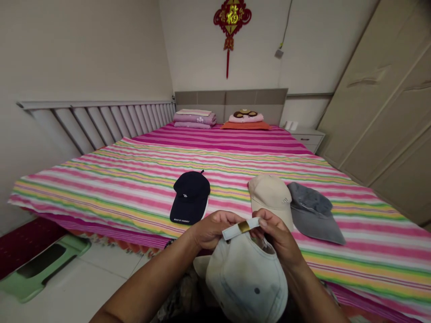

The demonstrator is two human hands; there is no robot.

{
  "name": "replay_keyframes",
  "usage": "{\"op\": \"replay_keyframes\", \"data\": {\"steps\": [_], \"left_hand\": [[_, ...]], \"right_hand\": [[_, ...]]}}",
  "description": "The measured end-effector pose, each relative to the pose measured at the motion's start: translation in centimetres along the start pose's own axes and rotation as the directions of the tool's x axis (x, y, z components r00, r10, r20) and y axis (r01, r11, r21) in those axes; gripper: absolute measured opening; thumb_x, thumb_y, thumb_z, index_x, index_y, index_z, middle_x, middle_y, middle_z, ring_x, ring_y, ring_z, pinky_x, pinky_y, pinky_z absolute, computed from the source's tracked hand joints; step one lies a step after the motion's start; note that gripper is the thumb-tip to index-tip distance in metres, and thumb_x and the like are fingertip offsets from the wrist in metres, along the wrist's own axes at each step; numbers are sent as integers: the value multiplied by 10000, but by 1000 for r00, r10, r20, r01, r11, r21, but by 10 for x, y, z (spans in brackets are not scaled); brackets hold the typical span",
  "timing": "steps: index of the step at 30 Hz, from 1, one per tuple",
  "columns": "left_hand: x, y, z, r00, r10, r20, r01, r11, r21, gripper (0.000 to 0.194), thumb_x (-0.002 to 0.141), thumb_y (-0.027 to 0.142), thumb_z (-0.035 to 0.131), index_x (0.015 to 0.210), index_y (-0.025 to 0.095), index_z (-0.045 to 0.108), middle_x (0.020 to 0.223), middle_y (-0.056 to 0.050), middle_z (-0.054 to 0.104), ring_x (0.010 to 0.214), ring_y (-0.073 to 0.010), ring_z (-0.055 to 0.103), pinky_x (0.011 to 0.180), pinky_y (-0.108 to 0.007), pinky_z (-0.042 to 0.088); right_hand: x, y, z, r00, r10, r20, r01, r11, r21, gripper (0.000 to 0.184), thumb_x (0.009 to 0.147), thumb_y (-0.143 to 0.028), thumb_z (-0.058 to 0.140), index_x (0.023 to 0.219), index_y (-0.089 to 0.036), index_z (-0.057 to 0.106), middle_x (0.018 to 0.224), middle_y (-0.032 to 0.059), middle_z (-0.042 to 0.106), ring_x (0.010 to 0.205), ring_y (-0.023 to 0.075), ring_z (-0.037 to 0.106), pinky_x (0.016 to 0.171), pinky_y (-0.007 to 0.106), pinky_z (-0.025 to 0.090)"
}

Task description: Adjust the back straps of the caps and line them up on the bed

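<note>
The person's left hand [213,231] and right hand [279,235] hold a pale, faded cloth cap [245,273] at its narrow whitish strap [231,231], which runs crosswise between their fingers, flat brass-coloured buckle [243,226] mid-strap, the rounded crown nearer the body.

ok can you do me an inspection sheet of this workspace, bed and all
Surface: striped bedsheet.
Caps: pale baseball cap in hand, its strap with a brass-coloured buckle; navy cap, beige cap and gray cap on the sheet.
Clutter: green stool on the floor; folded purple bedding near the headboard.
Hands: left hand and right hand both hold the strap.
Cables: one cable down the far wall to a small box.
Surroundings: white nightstand, red wall hanging.
</note>
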State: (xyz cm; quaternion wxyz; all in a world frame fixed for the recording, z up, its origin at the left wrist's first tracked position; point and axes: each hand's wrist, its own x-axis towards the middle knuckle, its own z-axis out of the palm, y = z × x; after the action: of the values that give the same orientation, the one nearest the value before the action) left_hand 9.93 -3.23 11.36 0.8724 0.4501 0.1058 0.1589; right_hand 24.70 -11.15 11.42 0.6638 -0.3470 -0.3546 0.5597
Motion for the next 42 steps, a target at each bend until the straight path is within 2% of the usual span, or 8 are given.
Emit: {"op": "replay_keyframes", "data": {"steps": [9, 14, 18, 23, 30, 35, 39, 42], "left_hand": [[1, -6, 5, 950, 21, -313, 16, 993, 116, 216, 530, 262, 718, 608, 95, 605, 487, -9, 557, 380, -53, 436, 405, -175, 310], [1, -8, 9, 950, 68, -306, -34, 993, 112, 311, 435, 300, 762, 541, 111, 539, 466, 7, 536, 373, -53, 426, 388, -171, 294], [-1, -9, 8, 932, 114, -344, -67, 987, 146, 317, 461, 311, 759, 527, 116, 518, 431, 25, 501, 340, -33, 368, 359, -163, 251], [-10, -7, 0, 906, 265, -330, -225, 962, 154, 315, 489, 336, 751, 549, 114, 536, 452, 23, 505, 345, -28, 354, 356, -161, 240], [-28, -4, -18, 833, 329, -445, -268, 944, 194, 280, 529, 334, 747, 606, 105, 605, 476, 9, 538, 370, -38, 399, 380, -162, 268], [-49, 2, -22, 748, 405, -526, -318, 914, 253, 239, 546, 316, 743, 630, 115, 646, 488, 5, 570, 390, -48, 444, 397, -163, 312], [-59, 12, -24, 685, 426, -591, -394, 899, 192, 244, 516, 286, 762, 676, 129, 666, 535, -22, 633, 440, -88, 538, 439, -179, 397], [-63, 18, -30, 670, 395, -628, -420, 900, 118, 282, 478, 245, 780, 716, 137, 674, 576, -48, 664, 500, -130, 600, 478, -201, 449]], "right_hand": [[1, 3, 2, 1000, -6, -28, 4, 998, -68, 243, 617, -335, 678, 584, -171, 501, 440, -46, 460, 396, 58, 320, 393, 187, 207], [-2, 11, 2, 999, 14, -33, -17, 996, -90, 215, 637, -304, 665, 588, -172, 503, 432, -53, 449, 377, 49, 294, 368, 177, 190], [0, 15, 5, 998, 35, -48, -36, 999, -30, 205, 636, -281, 659, 572, -170, 499, 414, -54, 431, 376, 51, 300, 364, 170, 197], [9, 19, 7, 994, 77, -73, -68, 990, 121, 183, 622, -234, 647, 548, -174, 492, 368, -78, 331, 376, 58, 313, 392, 167, 268], [26, 24, 17, 985, 106, -139, -74, 974, 216, 178, 618, -198, 636, 513, -176, 494, 367, -87, 296, 361, 50, 264, 412, 180, 333], [38, 35, 40, 988, 96, -122, -67, 973, 220, 149, 600, -200, 635, 520, -173, 513, 351, -87, 310, 352, 46, 262, 411, 182, 335], [46, 43, 53, 990, 129, -49, -118, 977, 180, 151, 619, -215, 621, 534, -175, 503, 345, -84, 330, 351, 49, 294, 406, 176, 325], [53, 46, 54, 982, 166, -87, -146, 969, 201, 156, 599, -186, 640, 548, -171, 493, 353, -97, 318, 344, 37, 274, 390, 165, 311]]}}
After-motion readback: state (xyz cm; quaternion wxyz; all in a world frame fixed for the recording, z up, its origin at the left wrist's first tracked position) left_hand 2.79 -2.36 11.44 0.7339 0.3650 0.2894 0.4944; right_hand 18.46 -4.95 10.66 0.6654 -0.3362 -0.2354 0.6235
